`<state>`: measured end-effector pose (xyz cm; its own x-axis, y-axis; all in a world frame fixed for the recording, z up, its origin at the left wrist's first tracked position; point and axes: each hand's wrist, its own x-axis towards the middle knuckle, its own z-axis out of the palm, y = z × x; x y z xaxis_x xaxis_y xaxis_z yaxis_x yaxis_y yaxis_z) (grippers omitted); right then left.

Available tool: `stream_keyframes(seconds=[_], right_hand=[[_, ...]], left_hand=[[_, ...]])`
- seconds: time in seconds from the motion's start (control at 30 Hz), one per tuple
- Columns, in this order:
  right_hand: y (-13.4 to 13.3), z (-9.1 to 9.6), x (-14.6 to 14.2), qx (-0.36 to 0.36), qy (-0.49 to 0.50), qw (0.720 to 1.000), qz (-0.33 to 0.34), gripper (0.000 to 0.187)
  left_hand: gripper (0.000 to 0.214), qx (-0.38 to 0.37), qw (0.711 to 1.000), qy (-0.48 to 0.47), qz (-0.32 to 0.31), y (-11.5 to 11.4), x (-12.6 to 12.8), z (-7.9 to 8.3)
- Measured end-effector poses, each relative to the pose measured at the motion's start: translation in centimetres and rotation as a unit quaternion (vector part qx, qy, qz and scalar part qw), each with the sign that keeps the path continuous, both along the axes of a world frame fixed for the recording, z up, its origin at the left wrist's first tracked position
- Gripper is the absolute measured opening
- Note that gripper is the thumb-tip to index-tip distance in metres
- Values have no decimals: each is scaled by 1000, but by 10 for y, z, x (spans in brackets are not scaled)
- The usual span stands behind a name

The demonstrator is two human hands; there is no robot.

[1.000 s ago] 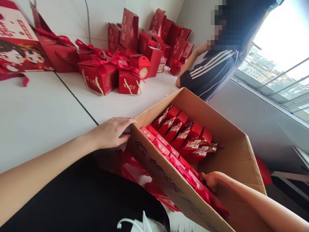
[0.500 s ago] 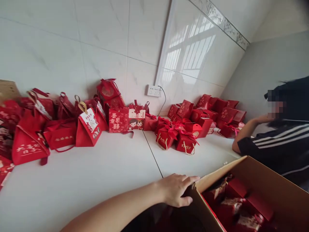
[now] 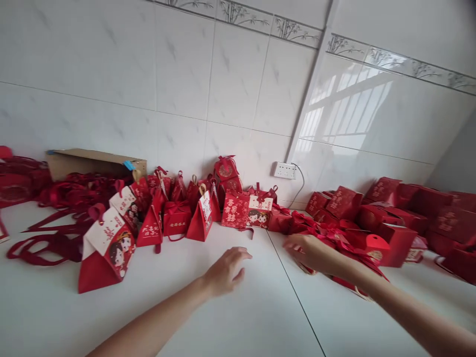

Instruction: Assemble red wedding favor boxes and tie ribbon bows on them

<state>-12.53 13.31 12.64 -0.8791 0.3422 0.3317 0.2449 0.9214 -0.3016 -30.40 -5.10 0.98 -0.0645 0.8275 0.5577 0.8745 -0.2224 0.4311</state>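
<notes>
My left hand [image 3: 225, 270] hovers over the white table [image 3: 193, 307], fingers loosely spread, holding nothing. My right hand [image 3: 310, 252] reaches out further right, fingers apart and empty, just in front of red ribboned gift boxes [image 3: 347, 243]. A red box with a cartoon couple [image 3: 259, 214] and a red box with gold lettering [image 3: 235, 209] stand ahead of both hands by the tiled wall. Triangular red gift bags [image 3: 201, 215] stand to the left of them.
A larger triangular bag with a cartoon couple [image 3: 106, 250] stands at the left front. Red ribbons [image 3: 48, 243] and a cardboard box [image 3: 94, 161] lie at the far left. More red boxes [image 3: 420, 208] are stacked at the right. A wall socket [image 3: 284, 170] sits above the boxes.
The view has swung up and left, away from the cardboard box of red packets and the other person. Both hands left that box and now reach forward over the table.
</notes>
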Motion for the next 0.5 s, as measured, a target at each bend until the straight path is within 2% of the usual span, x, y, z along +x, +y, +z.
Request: stream_keyframes(seconds=[0.03,0.07,0.1,0.17,0.23,0.3,0.4,0.5], right_hand=[[-14,-2,-30,14,-54,996,64,19],[-28,-5,-57,41,-83,991,93,22],[-42,-9,-82,52,-92,989,109,21],[-64,-15,-121,66,-99,985,125,22],[-81,-23,-146,69,-103,983,139,21],[-92,-31,-158,62,-107,980,156,20],[-98,-48,-159,36,-103,978,177,20],[-93,-63,-151,4,-88,980,180,20]], left_hand=[[31,45,998,6,35,-6,-11,2],[28,94,992,7,80,-9,-21,5],[26,144,980,3,133,-12,-28,8],[28,232,938,-17,255,-12,-42,13],[39,267,891,-40,365,-10,-54,15],[53,244,862,-69,440,-7,-66,14],[58,185,853,-123,473,-5,-80,8],[50,157,875,-173,424,-6,-84,6]])
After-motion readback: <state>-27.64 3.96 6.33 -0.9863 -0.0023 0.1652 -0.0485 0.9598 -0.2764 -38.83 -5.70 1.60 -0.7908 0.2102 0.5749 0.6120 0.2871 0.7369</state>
